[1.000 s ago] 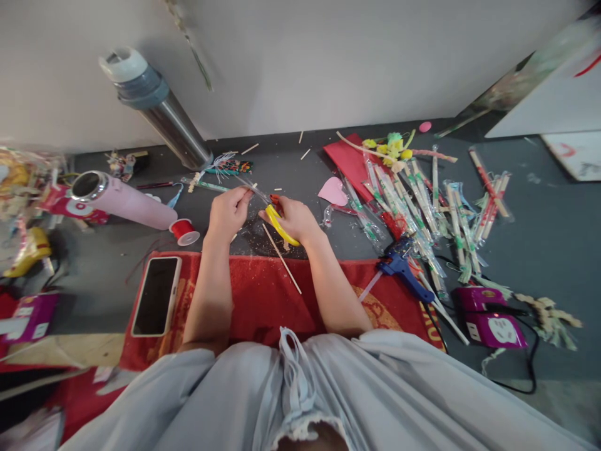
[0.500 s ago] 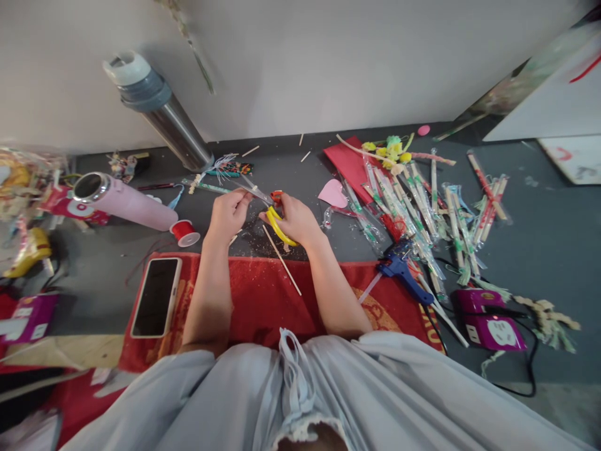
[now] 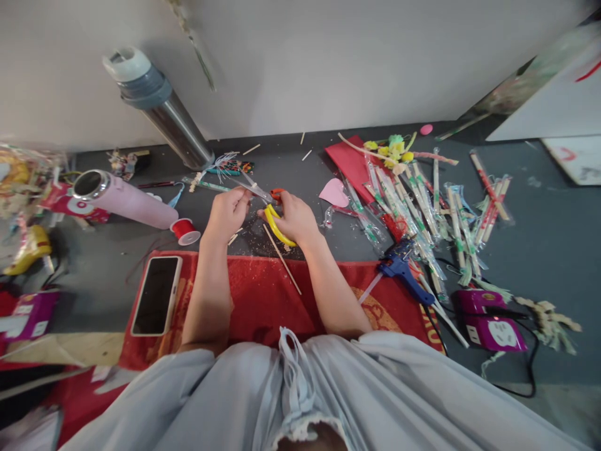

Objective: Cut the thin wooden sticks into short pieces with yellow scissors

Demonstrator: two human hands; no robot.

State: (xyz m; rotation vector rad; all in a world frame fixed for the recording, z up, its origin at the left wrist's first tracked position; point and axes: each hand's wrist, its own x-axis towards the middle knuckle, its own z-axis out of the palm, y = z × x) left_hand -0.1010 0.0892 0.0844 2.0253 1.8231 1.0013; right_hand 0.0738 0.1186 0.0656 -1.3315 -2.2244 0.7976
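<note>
My right hand (image 3: 298, 219) is closed around the handles of a pair of scissors (image 3: 278, 230), one loop yellow and the other orange. Their blades point to the upper left, toward my left hand (image 3: 226, 216). The fingers of that hand are pinched together beside the blades; what they hold is too small and hidden to make out. Between my wrists a thin wooden stick (image 3: 282, 259) lies partly on a red towel (image 3: 263, 294). Fine crumbs and short stick bits are scattered under both hands.
To the left are a spool of red thread (image 3: 186, 232), a pink bottle (image 3: 136, 202), a steel thermos (image 3: 181, 125) and a phone (image 3: 156, 295). Wrapped sticks (image 3: 399, 203), a blue glue gun (image 3: 404, 275) and a purple power socket (image 3: 491, 319) lie to the right.
Hardly anything differs. Both hands stay at nearly the same spot with the scissors; the view has shifted very slightly.
</note>
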